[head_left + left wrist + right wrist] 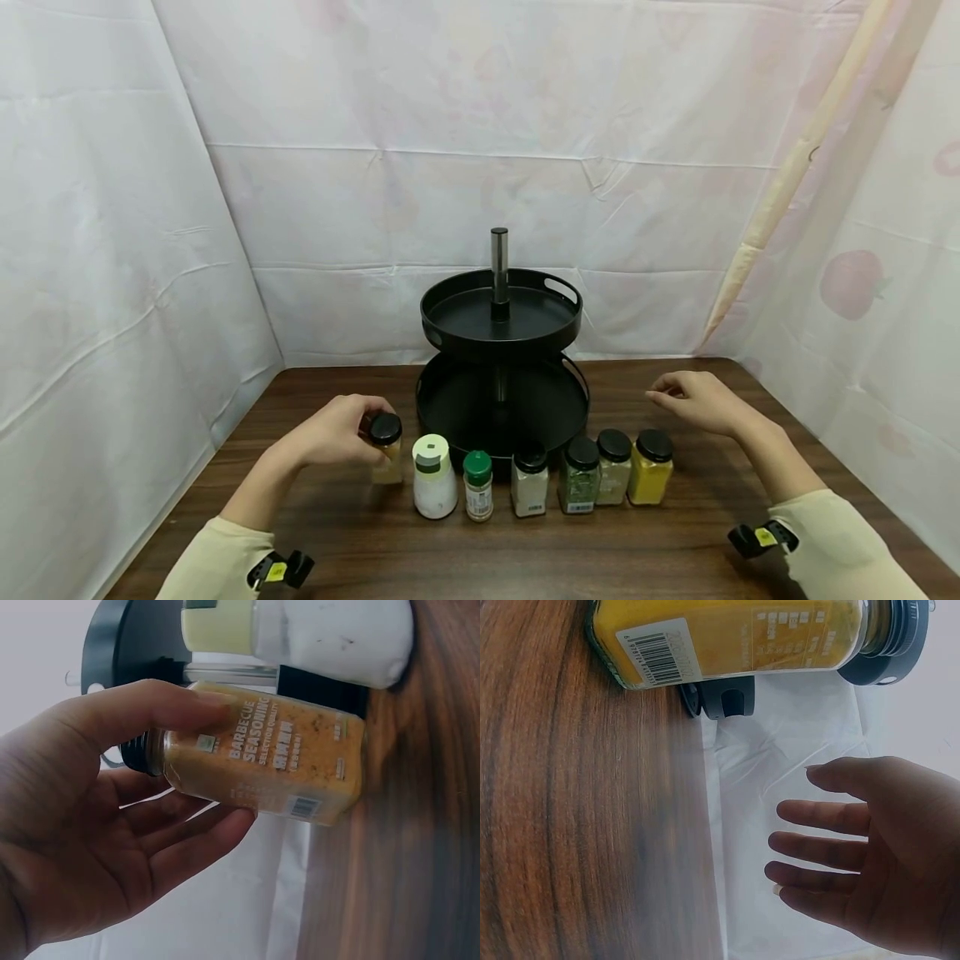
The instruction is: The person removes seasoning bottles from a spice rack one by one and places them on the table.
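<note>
My left hand [341,432] grips a square glass jar of barbecue seasoning [307,757] with a black lid, at the left end of a row of seasoning containers. In the left wrist view the thumb lies across its label and the fingers are behind it; the jar stands upright, its base at the tabletop. Just right of it is a white bottle [435,487] with a pale green cap. My right hand [697,402] hovers over the table's right side, fingers loosely bent and holding nothing. Nearest to it stands a black-lidded jar of yellow powder [742,641].
A two-tier black round tray stand [431,417] with a metal post [499,258] is behind the row. Between the bottles stand a small green-capped shaker [477,492], a jar of white powder [529,487], a jar of green herbs [580,483] and a pale jar [613,475]. White cloth [480,192] surrounds the wooden table [480,558].
</note>
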Action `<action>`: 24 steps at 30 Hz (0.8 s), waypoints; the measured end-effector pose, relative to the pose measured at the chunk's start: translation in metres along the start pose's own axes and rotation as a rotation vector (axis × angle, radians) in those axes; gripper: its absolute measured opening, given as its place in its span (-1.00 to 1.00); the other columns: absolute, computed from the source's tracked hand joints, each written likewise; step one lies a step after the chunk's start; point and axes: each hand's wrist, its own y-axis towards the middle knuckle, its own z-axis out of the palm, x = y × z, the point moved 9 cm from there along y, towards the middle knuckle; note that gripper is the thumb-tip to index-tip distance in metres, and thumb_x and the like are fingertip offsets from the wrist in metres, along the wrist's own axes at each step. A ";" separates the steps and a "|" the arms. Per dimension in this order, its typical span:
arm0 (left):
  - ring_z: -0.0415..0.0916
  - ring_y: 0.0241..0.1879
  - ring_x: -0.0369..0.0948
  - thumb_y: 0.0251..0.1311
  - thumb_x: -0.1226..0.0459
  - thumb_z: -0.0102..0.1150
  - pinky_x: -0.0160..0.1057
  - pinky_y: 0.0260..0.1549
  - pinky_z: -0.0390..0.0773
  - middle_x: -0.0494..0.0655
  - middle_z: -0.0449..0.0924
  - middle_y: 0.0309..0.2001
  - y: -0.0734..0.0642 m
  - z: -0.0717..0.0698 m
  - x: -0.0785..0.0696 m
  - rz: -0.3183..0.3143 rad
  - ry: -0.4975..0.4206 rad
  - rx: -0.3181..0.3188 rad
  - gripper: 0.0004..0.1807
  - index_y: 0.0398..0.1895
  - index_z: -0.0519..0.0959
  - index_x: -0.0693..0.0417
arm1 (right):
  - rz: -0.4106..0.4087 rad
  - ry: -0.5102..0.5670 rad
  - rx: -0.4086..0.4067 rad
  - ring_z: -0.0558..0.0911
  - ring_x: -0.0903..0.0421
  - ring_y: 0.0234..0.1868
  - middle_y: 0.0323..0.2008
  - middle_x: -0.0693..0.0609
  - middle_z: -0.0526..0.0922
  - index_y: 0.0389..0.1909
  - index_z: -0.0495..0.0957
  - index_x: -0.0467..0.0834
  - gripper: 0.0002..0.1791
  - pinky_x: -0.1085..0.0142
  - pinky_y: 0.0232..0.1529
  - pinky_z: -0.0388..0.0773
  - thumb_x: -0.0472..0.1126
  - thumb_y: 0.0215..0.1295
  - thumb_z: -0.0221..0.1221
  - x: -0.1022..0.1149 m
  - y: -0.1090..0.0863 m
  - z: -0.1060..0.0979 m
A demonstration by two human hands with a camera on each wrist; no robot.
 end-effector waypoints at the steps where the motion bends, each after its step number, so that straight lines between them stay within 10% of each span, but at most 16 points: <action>1: 0.62 -0.35 -0.30 -0.10 0.30 0.66 -0.26 -0.30 0.61 -0.26 0.68 -0.32 0.001 0.002 -0.001 0.003 0.004 0.005 -0.55 -0.11 0.66 0.01 | 0.000 0.000 0.000 0.74 -0.11 -0.04 -0.12 0.04 0.77 0.05 0.73 -0.20 -0.64 -0.06 -0.11 0.69 0.01 0.60 0.20 0.000 0.000 0.000; 24: 0.50 -0.37 -0.24 -0.19 0.41 0.58 -0.27 -0.38 0.53 -0.19 0.60 -0.31 0.001 0.022 -0.003 0.017 -0.002 0.102 -0.52 -0.15 0.61 -0.05 | 0.005 0.005 0.003 0.74 -0.10 -0.04 -0.12 0.04 0.77 0.04 0.73 -0.15 -0.69 -0.06 -0.11 0.69 -0.01 0.60 0.20 -0.001 0.000 -0.001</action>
